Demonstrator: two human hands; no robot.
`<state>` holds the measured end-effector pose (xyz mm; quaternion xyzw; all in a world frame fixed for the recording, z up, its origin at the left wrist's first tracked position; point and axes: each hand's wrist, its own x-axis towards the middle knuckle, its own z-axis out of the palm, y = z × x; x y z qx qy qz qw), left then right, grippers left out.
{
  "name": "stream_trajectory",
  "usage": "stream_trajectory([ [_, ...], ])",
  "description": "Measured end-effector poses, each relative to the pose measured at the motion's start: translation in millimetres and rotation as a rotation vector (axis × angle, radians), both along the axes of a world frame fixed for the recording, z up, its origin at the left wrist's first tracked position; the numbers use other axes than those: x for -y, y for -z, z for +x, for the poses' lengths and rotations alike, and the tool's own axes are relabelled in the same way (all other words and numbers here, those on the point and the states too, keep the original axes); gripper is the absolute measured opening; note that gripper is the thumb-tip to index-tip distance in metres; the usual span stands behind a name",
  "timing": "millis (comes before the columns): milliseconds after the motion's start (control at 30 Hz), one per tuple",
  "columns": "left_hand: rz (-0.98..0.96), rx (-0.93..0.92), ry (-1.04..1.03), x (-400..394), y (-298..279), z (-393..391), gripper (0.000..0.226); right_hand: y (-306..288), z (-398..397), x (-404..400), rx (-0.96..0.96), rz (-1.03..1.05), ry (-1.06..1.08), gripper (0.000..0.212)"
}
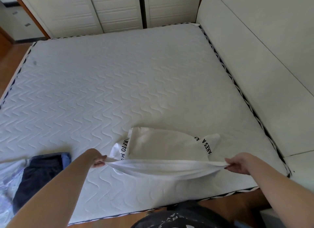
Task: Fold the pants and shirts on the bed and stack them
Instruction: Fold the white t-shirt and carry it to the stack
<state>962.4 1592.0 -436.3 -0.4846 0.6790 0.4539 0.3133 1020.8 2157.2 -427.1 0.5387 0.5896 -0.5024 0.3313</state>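
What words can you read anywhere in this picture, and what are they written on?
"AKES A": black letters on the right band of the white printed shirt, cut off by a fold.
"RE TO M": my best reading of the left band of that shirt, also cut off.
White lettering on the person's black top at the bottom edge: too blurred to read.
No other text shows on the white quilted mattress.

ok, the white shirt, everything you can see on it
The white shirt looks like thin, soft fabric with black-lettered bands along both sleeves. It lies near the foot of the mattress, sleeves folded in. Its near edge is lifted and stretched taut: the left hand grips one end, the right hand pinches the other. The far part rests on the mattress.
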Motion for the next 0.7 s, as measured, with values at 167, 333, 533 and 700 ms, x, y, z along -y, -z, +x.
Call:
stream_trajectory([
  [167,0.152,-0.119,-0.027,-19.7,-19.7,-47.8,0.018,-28.7,-77.7,16.9,-0.238,-0.074,0.066,0.014],
  [333,0.191,-0.488,-0.155,-60.5,-69.3,-133.6,0.013,-66.3,-182.0,41.4,-0.586,-0.096,0.143,0.014],
  [533,0.133,-0.803,-0.287,-63.1,-180.8,-269.2,0.017,-162.7,-328.7,32.7,-0.92,0.046,0.025,0.037],
  [700,0.018,-0.946,-0.268,-41.2,-291.3,-365.1,0.015,-258.9,-420.5,11.5,-1.132,0.057,0.084,0.044],
])
